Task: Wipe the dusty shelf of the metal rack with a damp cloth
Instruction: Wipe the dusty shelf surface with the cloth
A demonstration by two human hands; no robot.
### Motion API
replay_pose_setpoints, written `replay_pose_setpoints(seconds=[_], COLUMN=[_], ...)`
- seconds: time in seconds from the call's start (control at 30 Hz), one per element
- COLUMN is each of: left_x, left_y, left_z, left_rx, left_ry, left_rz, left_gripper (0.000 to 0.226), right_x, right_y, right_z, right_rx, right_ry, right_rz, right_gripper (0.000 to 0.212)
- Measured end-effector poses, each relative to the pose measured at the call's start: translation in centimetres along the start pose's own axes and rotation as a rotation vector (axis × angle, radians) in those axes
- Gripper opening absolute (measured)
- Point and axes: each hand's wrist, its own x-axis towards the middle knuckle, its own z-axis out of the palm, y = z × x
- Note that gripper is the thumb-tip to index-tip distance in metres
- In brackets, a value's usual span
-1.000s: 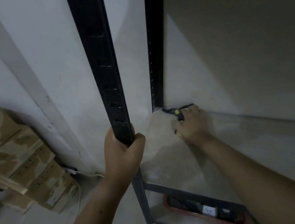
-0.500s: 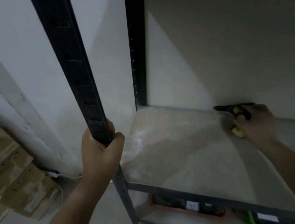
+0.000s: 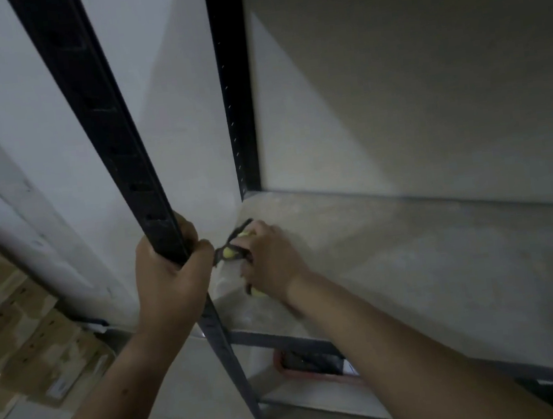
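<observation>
The pale, dusty shelf [image 3: 429, 261] of the dark metal rack fills the right half of the head view. My right hand [image 3: 270, 258] presses a yellow and black cloth [image 3: 230, 251] flat on the shelf near its left edge, most of the cloth hidden under the palm. My left hand [image 3: 169, 276] is wrapped around the rack's front left upright post [image 3: 90, 103], right beside the cloth.
The rack's rear post [image 3: 237, 86] stands against a white wall. A lower shelf holds a red-rimmed tray [image 3: 307, 367] of dark items. Cardboard boxes [image 3: 16, 325] are stacked on the floor at the left.
My right hand has swept the cloth from the shelf's back edge near the wall leftward and forward to the left edge by the front post. My left hand keeps its hold on the post.
</observation>
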Motion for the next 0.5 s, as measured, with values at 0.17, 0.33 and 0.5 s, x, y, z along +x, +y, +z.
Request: replay_pose_setpoints(seconds=[0.17, 0.33, 0.5], left_x=[0.0, -0.2, -0.2], left_y=[-0.2, -0.2, 0.0], left_z=[-0.2, 0.0, 0.1], left_rx=[-0.002, 0.02, 0.007], left_ry=[0.011, 0.024, 0.037], left_rz=[-0.027, -0.015, -0.025], left_gripper=[0.037, 0.027, 0.029], right_x=[-1.0, -2.2, -1.9], right_y=[4.5, 12.0, 3.1], right_z=[-4.5, -6.4, 0.0], right_rx=[0.145, -0.314, -0.415], right_ry=[0.096, 0.171, 0.018], right_rz=[-0.01, 0.537, 0.36], right_gripper=[0.041, 0.041, 0.051])
